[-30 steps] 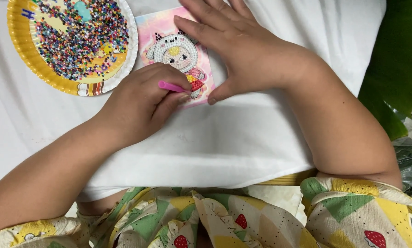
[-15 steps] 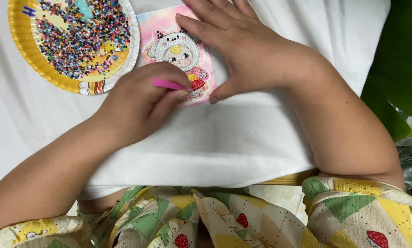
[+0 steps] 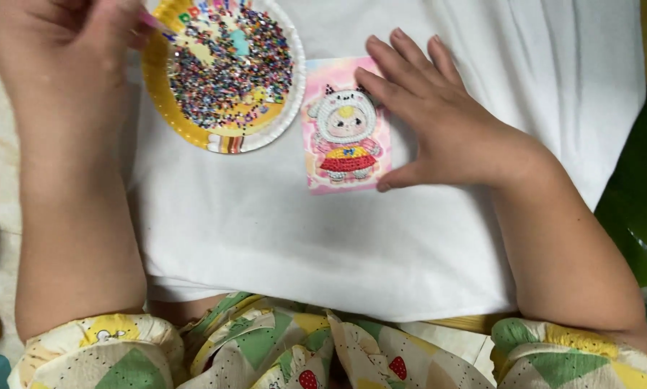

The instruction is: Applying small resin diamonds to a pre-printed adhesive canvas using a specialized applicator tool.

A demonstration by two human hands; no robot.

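While you are looking down at the counter, your left hand (image 3: 71,43) is hovering at the upper left, its grip curled closed around a thin pink pen (image 3: 150,19). Only the pen's tip end is showing past your fingers, and it is pointing at the near rim of the paper plate (image 3: 161,108). That yellow-rimmed plate is sitting on a white cloth (image 3: 302,245) and is carrying a dense heap of tiny multicoloured beads (image 3: 226,72). The pen tip is sitting at the heap's left edge; whether it is touching a bead is too small to tell.

Just beside the plate, to its right, the small picture card (image 3: 346,137) is lying flat on the cloth. Its little hooded figure is looking almost fully beaded: white hood, face, red and yellow dress. Judging from this, most of the picture is done, with at most a few spots left, though gaps are too fine to make out.

Further right, your right hand (image 3: 453,126) is resting open, fingers spread flat over the card's right edge and thumb against its lower corner, gripping nothing. The card is lying well apart from the pen.
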